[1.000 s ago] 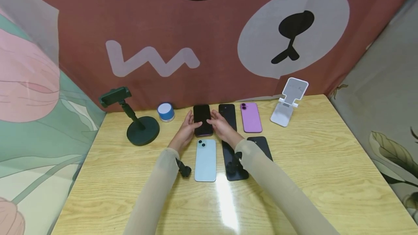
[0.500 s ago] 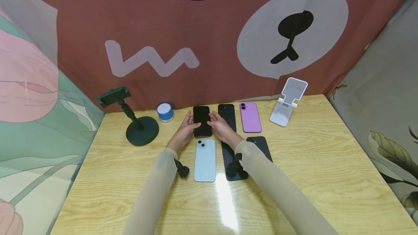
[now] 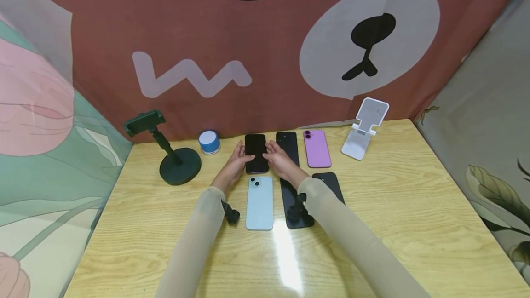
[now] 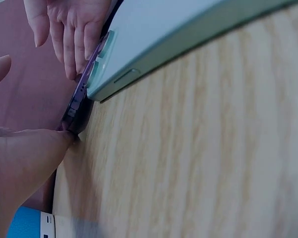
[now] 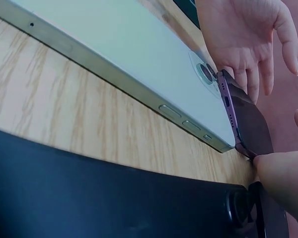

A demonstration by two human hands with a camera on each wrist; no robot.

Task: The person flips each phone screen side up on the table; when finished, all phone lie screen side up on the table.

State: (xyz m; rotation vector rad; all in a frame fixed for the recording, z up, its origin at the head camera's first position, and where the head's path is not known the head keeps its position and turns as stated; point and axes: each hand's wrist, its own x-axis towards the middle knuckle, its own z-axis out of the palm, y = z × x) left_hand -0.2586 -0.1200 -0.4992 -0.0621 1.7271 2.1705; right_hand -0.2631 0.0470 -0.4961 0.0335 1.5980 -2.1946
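Note:
A phone with a dark screen up and a purple frame [image 3: 256, 144] lies at the back of the table. My left hand [image 3: 237, 162] touches its left side and my right hand [image 3: 281, 160] its right side. In both wrist views the fingers run straight along the edges, thumbs raised over the screen. In the right wrist view the phone's bottom edge [image 5: 227, 101] stands close to the camera end of a light blue phone [image 5: 139, 64]. That light blue phone [image 3: 260, 203] lies back up just nearer. Under the right forearm lie dark phones, partly hidden.
A dark green phone stand [image 3: 175, 164] and a blue cylinder [image 3: 209, 142] stand at left. On the right are a pink phone [image 3: 317, 148], a dark phone [image 3: 331, 185] and a white folding stand [image 3: 358, 139]. A curtain [image 3: 265, 105] hangs along the table's back edge.
The dark-screened phone has shifted very slightly toward me, closer to the light blue phone, with both hands staying at its sides. Nothing else on the table has moved.

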